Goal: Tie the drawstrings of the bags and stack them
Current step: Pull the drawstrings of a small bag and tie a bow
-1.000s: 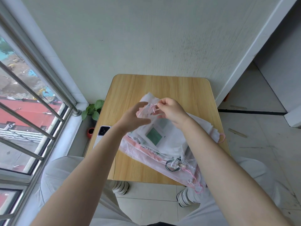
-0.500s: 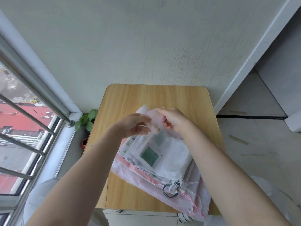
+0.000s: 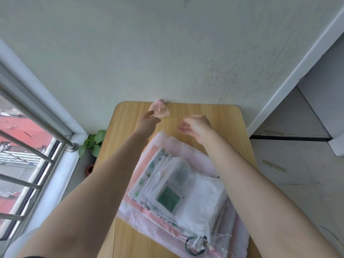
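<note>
A small pink drawstring bag (image 3: pixel 160 110) lies at the far edge of the wooden table (image 3: pixel 227 118), against the wall. My left hand (image 3: pixel 148 121) is stretched out just below it, fingers apart, touching or just off its near edge. My right hand (image 3: pixel 195 125) hovers to the right with loosely curled fingers and holds nothing. Nearer to me lies a pile of sheer white, pink and green-printed drawstring bags (image 3: pixel 178 190), their cords (image 3: pixel 197 244) bunched at the near right end.
A grey-green wall rises right behind the table. A barred window (image 3: pixel 28 149) stands on the left, with a small potted plant (image 3: pixel 93 142) on the floor beside the table. Tiled floor and a white door frame (image 3: pixel 290 75) lie to the right.
Both hands left the pile and reached toward the far edge; the small pink bag they held now lies by the wall, out of my grip. The camera tilted up.
</note>
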